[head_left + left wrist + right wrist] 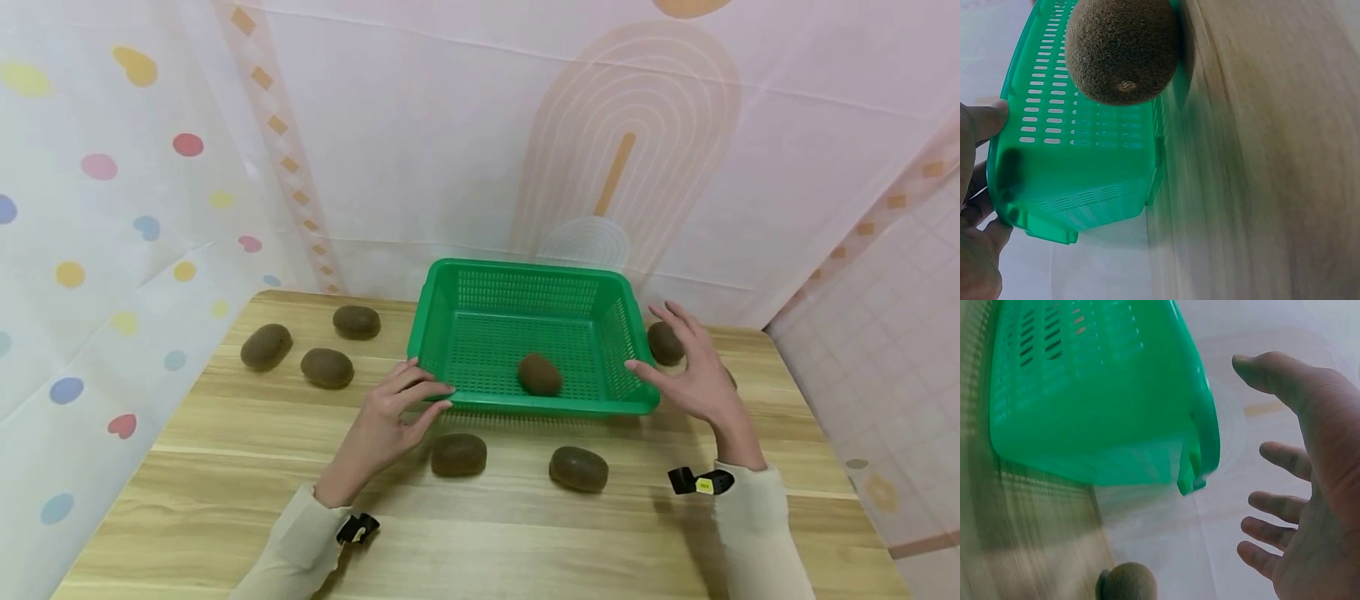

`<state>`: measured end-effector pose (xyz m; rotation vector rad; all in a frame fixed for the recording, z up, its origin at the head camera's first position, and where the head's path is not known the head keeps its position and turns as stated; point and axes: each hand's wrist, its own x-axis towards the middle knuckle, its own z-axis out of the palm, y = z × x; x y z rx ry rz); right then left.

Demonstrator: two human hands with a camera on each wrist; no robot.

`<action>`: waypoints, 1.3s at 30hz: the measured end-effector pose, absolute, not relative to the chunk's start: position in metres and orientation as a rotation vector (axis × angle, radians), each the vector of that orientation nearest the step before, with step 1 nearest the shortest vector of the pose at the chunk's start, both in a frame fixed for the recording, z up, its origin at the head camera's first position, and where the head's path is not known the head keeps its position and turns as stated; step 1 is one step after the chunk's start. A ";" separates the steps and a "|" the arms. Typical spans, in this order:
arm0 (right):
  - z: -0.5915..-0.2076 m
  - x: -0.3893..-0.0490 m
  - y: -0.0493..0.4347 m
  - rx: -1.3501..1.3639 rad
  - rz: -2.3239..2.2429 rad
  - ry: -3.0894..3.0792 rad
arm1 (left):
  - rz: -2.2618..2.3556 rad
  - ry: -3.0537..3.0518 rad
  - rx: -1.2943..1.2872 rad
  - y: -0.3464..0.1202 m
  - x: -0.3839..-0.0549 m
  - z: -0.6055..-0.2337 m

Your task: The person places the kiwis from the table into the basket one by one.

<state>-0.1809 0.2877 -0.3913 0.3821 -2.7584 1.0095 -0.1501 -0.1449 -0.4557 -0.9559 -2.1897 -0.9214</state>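
Observation:
A green plastic basket [525, 406] with slotted walls stands on the wooden table, one brown kiwi [539, 375] lying inside it. My left hand [393, 412] grips the rim at the basket's near left corner; in the left wrist view its fingertips [996, 115] meet the rim edge. Beside the basket's right end is my right hand [693, 375], its fingers spread and holding nothing. The right wrist view has that hand's fingers [1282, 503] apart from the rim. A kiwi [665, 343] sits just behind the right hand, partly covered by it.
Two kiwis lie in front of the basket, one at left [459, 455] and one at right [579, 469]. Left of the basket are three more kiwis [327, 367]. Another kiwi [731, 379] is mostly hidden behind the right wrist. A patterned cloth [420, 167] hangs behind the table.

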 end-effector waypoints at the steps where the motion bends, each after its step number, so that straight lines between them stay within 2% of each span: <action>1: -0.392 -0.181 0.290 0.370 1.017 -2.754 | -0.921 -2.184 -0.959 -0.145 -0.150 -0.456; 39: -0.426 -0.186 0.363 -0.100 1.087 -2.796 | -0.920 -2.184 -0.956 -0.145 -0.150 -0.457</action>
